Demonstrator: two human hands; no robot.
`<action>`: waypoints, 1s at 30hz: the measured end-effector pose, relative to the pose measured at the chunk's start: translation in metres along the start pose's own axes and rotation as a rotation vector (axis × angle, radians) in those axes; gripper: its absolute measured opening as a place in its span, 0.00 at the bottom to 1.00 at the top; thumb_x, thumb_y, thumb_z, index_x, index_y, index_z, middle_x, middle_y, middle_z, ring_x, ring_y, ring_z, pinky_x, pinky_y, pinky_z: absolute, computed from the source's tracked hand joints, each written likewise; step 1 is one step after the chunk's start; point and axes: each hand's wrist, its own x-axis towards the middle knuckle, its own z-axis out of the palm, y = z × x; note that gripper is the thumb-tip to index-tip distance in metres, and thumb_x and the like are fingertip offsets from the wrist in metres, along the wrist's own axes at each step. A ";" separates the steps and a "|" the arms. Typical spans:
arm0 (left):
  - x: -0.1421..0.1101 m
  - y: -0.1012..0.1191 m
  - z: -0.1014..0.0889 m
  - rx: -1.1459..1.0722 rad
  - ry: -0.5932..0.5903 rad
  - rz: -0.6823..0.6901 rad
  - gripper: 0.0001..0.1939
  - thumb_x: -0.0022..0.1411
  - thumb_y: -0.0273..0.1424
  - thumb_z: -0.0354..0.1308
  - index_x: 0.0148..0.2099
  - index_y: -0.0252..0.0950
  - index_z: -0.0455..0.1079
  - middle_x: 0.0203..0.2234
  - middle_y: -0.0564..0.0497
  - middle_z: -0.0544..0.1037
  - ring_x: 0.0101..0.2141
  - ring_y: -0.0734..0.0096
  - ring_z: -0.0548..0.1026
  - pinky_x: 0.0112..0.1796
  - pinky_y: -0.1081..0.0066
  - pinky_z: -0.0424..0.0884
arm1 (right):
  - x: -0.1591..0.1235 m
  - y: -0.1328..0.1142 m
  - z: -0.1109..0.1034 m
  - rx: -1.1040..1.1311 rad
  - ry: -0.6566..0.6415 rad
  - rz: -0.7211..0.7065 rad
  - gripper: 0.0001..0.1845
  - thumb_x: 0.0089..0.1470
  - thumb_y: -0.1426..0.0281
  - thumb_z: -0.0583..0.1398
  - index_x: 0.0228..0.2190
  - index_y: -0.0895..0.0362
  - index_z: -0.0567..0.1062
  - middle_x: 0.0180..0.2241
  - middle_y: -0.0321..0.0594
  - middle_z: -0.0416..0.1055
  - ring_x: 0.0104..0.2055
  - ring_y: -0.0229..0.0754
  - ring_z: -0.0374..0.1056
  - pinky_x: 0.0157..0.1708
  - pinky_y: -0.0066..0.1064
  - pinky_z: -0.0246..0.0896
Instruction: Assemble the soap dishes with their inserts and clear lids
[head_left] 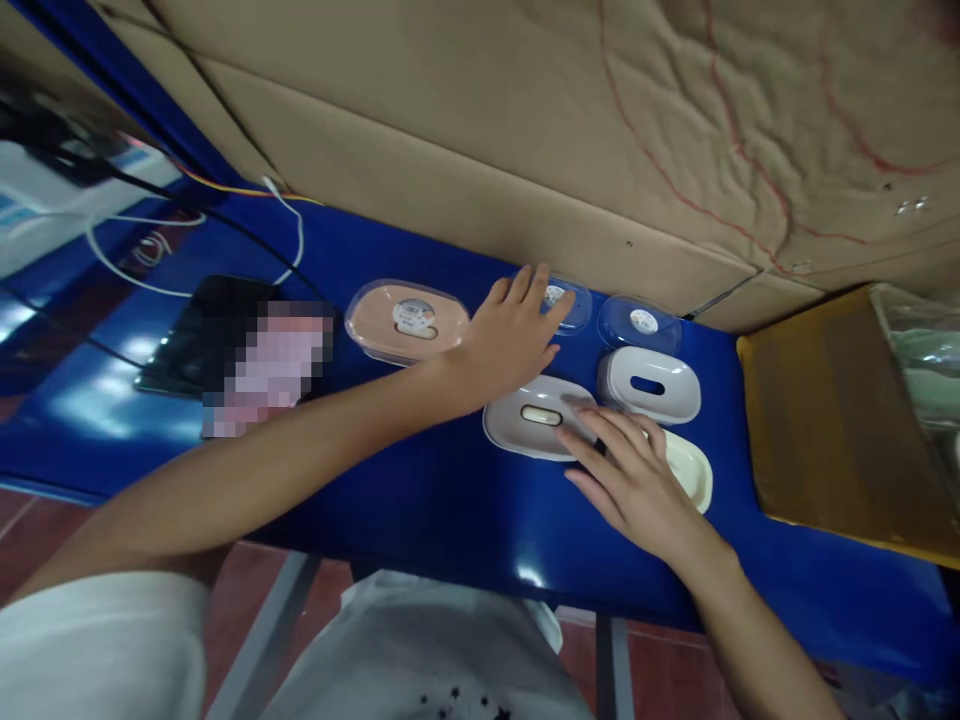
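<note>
Looking through the head view, the only one:
left hand: the left hand (517, 335) stretches across the blue table (420, 500), fingers spread flat and holding nothing; its fingertips lie over the near edge of a clear lid (564, 305) at the back row
right hand: the right hand (637, 480) rests palm down, fingers loosely spread, its grip pinching nothing; the fingertips touch the right end of the white slotted tray (536, 418)
white slotted tray: lies flat on the table between the two hands, long axis running left to right, a cream insert showing through its slot
which hand is nearer: the right one touches the tray; the left palm hangs just behind it, apart or touching I cannot tell
direction from the grip: the tray lies to the left of the right fingertips and toward the body from the left palm
neighbours: a second white tray (649, 385) just to the right, a cream dish (688, 468) partly under the right hand, another clear lid (640, 322) behind, a pink lidded box (406, 320) to the left
backdrop: cardboard wall (525, 130) behind, a yellow carton (832, 420) at the right
</note>
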 end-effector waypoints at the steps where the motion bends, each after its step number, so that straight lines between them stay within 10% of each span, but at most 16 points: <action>1: 0.011 0.001 0.000 0.000 -0.050 -0.027 0.35 0.77 0.34 0.59 0.79 0.28 0.56 0.77 0.22 0.53 0.75 0.32 0.57 0.69 0.42 0.59 | 0.000 0.001 -0.001 0.000 0.015 0.004 0.21 0.73 0.66 0.60 0.64 0.53 0.73 0.68 0.52 0.71 0.69 0.55 0.66 0.66 0.53 0.56; 15: 0.019 -0.008 0.006 -0.241 -0.105 -0.006 0.34 0.68 0.35 0.65 0.73 0.34 0.64 0.63 0.31 0.72 0.61 0.38 0.75 0.59 0.46 0.72 | 0.000 -0.003 -0.004 -0.009 0.124 0.005 0.20 0.72 0.68 0.60 0.63 0.52 0.74 0.67 0.51 0.71 0.69 0.56 0.66 0.66 0.53 0.56; 23: -0.058 -0.018 0.003 -0.360 0.045 0.315 0.34 0.64 0.33 0.67 0.70 0.39 0.66 0.73 0.33 0.65 0.71 0.42 0.67 0.66 0.43 0.67 | -0.002 0.004 -0.004 -0.031 0.244 0.111 0.34 0.71 0.65 0.63 0.73 0.52 0.62 0.70 0.52 0.68 0.70 0.58 0.65 0.66 0.53 0.56; 30: -0.088 -0.022 0.030 -0.432 0.075 0.480 0.32 0.67 0.31 0.63 0.72 0.37 0.66 0.75 0.31 0.62 0.73 0.41 0.64 0.67 0.41 0.68 | 0.002 0.001 0.001 -0.006 0.065 0.065 0.31 0.73 0.62 0.60 0.73 0.49 0.63 0.71 0.47 0.68 0.70 0.56 0.64 0.66 0.53 0.56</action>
